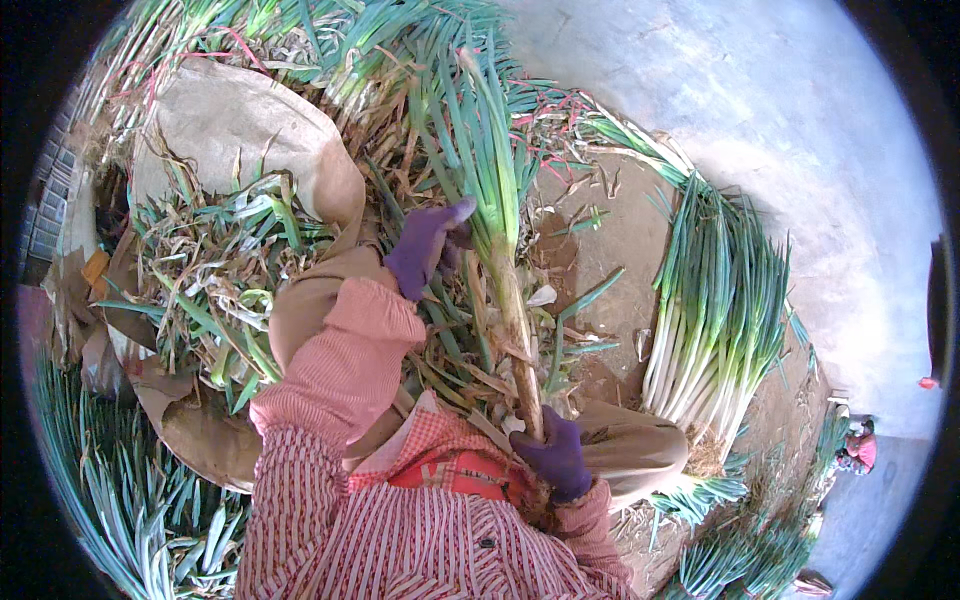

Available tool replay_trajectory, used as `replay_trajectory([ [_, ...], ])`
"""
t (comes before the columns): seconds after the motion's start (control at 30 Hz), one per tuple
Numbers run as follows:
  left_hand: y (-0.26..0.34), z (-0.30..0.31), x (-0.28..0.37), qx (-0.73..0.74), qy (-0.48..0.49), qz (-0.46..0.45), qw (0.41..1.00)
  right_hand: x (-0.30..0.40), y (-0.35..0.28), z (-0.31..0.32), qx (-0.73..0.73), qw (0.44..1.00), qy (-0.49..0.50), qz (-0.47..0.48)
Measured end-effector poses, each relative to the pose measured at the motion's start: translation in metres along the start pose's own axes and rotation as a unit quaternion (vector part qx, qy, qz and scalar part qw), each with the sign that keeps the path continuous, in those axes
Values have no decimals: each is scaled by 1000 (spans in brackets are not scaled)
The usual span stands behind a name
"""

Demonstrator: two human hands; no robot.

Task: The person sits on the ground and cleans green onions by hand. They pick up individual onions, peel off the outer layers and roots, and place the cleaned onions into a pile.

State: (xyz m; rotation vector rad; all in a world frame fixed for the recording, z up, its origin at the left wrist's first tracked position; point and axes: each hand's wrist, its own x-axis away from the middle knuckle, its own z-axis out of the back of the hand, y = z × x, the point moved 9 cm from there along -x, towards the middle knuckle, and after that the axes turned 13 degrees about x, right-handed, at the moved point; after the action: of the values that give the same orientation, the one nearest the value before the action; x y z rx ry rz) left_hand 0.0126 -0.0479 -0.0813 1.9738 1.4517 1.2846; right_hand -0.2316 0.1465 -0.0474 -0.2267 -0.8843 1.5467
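Observation:
My right hand (557,454), in a purple glove, is closed around the root end of a large green onion stalk (523,337) in front of my body. The stalk stretches away from me, its brown outer leaves still on the lower part and its green leaves fanned out at the far end. Beside the base of those leaves is my left hand (431,244), gloved in purple too, its thumb close to the stalk; whether it touches the stalk I cannot tell. Dry and green leaf scraps lie under and around the stalk, between my legs.
A sack (247,127) heaped with leaf trimmings (217,292) lies at the left. Trimmed green onions (712,322) with white stems are piled at the right. More onions (382,45) lie along the top, others at lower left. Far right, a person (859,448) sits by the wall (795,202).

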Motion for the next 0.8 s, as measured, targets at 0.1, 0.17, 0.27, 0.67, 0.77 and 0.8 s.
replay_trajectory([
  [0.1, -22, -2, -13, 82, -55, -42, 994, 11, -10, -1, -69, 997, 6, -21],
  [0.17, -21, -10, -4, 178, -68, -46, 981, 11, -6, -10, -78, 996, -7, -38],
  [0.27, -5, -46, 17, 329, -23, -52, 942, 4, -11, -22, -104, 994, -24, -3],
  [0.67, 9, -72, -8, 157, -230, -84, 957, -192, -107, 67, -213, 966, 105, 97],
  [0.77, 3, -52, -23, 162, -187, -75, 966, -192, -118, 74, -35, 966, 206, 150],
  [0.8, 3, -46, -29, 180, -180, -96, 962, -183, -122, 73, -17, 958, 235, 162],
])
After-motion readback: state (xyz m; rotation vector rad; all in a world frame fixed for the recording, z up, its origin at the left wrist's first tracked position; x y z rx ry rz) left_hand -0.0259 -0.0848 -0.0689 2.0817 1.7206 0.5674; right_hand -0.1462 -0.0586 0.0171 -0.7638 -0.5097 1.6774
